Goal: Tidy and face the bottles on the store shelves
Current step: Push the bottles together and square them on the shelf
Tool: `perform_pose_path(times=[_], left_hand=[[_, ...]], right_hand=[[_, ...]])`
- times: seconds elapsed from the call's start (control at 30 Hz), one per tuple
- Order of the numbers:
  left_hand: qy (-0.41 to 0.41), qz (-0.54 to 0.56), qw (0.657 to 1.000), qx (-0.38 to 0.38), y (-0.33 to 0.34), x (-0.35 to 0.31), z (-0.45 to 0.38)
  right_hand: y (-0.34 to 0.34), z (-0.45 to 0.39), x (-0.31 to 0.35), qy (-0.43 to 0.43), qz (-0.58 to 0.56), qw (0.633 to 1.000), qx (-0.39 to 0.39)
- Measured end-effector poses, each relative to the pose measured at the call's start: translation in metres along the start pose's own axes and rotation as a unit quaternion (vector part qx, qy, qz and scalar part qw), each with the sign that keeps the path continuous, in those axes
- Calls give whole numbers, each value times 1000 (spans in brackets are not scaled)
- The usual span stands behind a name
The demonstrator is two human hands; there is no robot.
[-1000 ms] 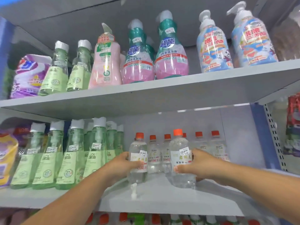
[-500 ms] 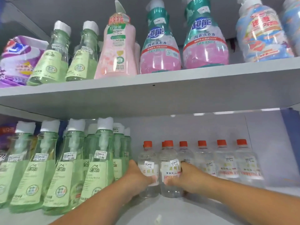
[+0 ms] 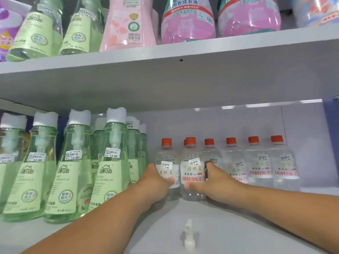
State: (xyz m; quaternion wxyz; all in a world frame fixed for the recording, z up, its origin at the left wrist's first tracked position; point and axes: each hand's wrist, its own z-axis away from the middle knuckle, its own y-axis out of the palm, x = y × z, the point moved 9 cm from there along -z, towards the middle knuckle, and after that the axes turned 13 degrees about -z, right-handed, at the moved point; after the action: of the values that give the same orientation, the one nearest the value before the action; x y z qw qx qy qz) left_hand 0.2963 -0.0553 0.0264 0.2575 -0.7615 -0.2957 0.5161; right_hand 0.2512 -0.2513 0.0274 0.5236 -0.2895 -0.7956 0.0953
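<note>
A row of small clear bottles with orange caps stands deep on the lower shelf (image 3: pixel 229 222). My left hand (image 3: pixel 156 182) grips the leftmost clear bottle (image 3: pixel 167 162), thumb across its label. My right hand (image 3: pixel 214 182) grips the clear bottle beside it (image 3: pixel 191 171), whose white label with red lettering faces front. The two held bottles stand upright and touch each other. Several more orange-capped bottles (image 3: pixel 256 165) line up to the right by the back wall.
Tall green bottles (image 3: pixel 71 171) with white caps fill the lower shelf's left side. A loose white pump nozzle (image 3: pixel 189 235) lies near the shelf's front edge. The upper shelf (image 3: pixel 183 70) carries green bottles, a pink bottle (image 3: pixel 126 24) and pink detergent bottles (image 3: pixel 189 22).
Both hands have pushed the two clear bottles back from the shelf front and together, into line with the rear row. The camera has come closer and lower.
</note>
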Motion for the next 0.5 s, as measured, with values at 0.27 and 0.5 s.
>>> perform_pose_path(times=[0.27,0.5], left_hand=[[-9,-9,1000,8,2,1,0],[-7,-22,1000,12,3,2,-1]], right_hand=[[-2,1,0,3,-1,1000,14],[3,0,6,-20,15,999,32]])
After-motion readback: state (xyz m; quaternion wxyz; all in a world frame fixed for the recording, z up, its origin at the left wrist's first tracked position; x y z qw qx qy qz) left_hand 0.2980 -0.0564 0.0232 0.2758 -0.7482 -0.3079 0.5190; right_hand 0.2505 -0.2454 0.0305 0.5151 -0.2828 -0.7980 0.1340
